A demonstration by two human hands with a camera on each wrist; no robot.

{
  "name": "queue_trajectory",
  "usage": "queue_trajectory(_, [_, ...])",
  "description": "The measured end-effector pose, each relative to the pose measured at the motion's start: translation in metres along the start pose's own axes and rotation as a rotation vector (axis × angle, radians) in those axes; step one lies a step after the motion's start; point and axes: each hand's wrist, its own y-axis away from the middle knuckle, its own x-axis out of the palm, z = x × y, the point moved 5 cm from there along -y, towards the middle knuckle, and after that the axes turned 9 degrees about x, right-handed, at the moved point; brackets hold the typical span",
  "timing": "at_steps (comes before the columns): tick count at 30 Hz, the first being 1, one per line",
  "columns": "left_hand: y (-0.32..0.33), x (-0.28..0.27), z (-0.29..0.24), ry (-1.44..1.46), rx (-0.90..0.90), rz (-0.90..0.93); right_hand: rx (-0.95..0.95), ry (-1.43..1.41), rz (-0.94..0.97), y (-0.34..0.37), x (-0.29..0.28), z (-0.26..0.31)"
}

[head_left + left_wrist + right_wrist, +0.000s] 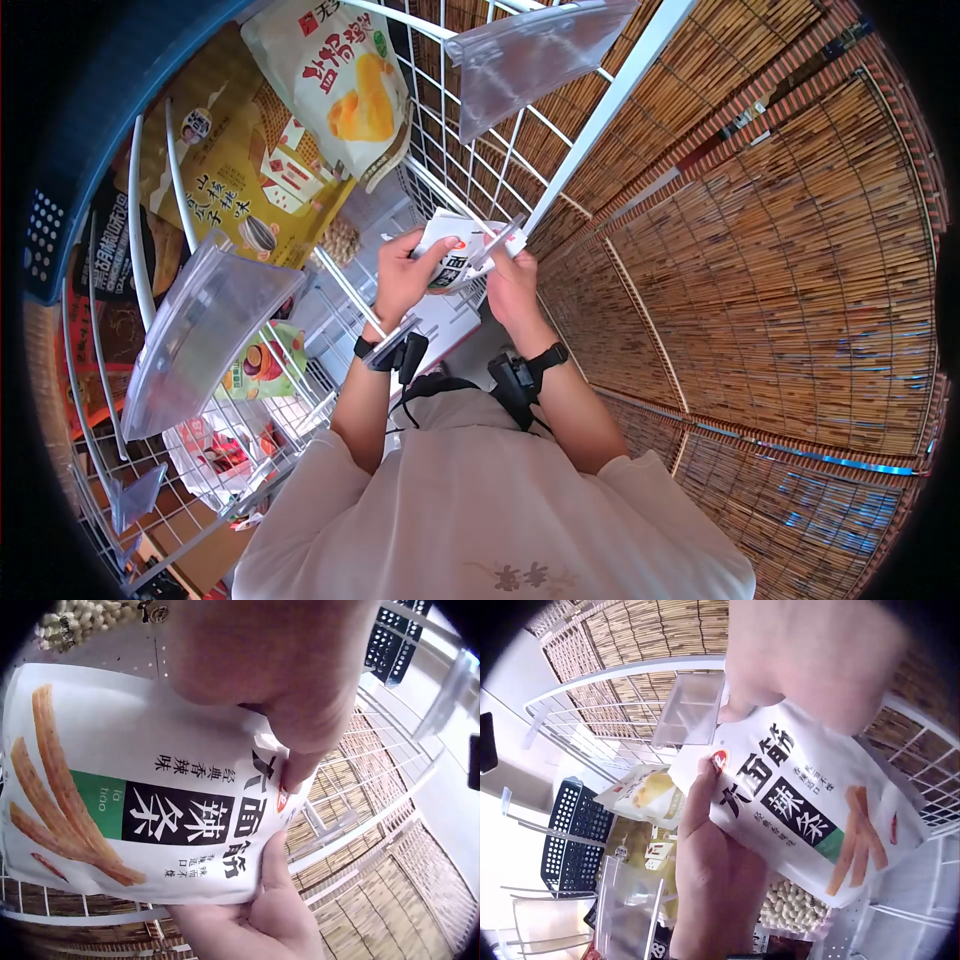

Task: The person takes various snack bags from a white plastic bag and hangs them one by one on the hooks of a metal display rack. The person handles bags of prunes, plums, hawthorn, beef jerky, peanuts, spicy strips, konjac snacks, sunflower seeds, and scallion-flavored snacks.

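Observation:
Both hands hold a white snack bag [440,240] of spicy strips, with brown strips and a black-and-green label printed on its front [180,810]. My left hand [402,280] grips one side near the top, its thumb lying on the front by the red logo. Opposite it, my right hand [513,288] pinches the other side near the top edge, thumb on the front [810,660]. The fingers behind the bag are mostly hidden. A clear plastic label holder [690,709] on the wire rack overlaps the bag's top edge in the right wrist view.
A white wire rack [560,180] runs beside the hands, with another clear label holder [215,335] at left. Yellow [250,170] and white [335,90] snack bags stand at upper left. A bag of peanuts [795,904] lies below. Bamboo blinds [760,250] hang at right.

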Motion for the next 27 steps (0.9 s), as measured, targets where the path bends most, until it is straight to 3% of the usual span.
queue_trajectory(10, [0.002,0.003,-0.008,0.007,-0.086,-0.063,0.003,-0.007,0.046,0.005,0.01,0.01])
queue_trajectory(12, [0.0,0.001,-0.006,-0.094,0.089,-0.058,0.008,-0.007,0.05,0.005,0.008,0.009])
queue_trajectory(13, [0.001,0.002,-0.007,-0.095,0.087,-0.061,0.011,-0.009,0.054,0.005,0.007,0.009])
queue_trajectory(15, [0.006,0.004,-0.006,-0.043,-0.02,-0.074,0.017,0.0,0.055,0.007,0.004,0.01])
queue_trajectory(19, [0.009,0.009,-0.011,-0.093,0.061,-0.086,0.006,0.003,0.092,0.012,0.007,0.016])
queue_trajectory(21, [0.009,0.009,-0.008,-0.058,-0.035,-0.161,-0.004,0.01,0.079,0.011,0.01,0.018])
queue_trajectory(27, [0.004,0.008,-0.003,-0.002,-0.061,-0.14,-0.017,0.018,0.024,0.007,0.007,0.014])
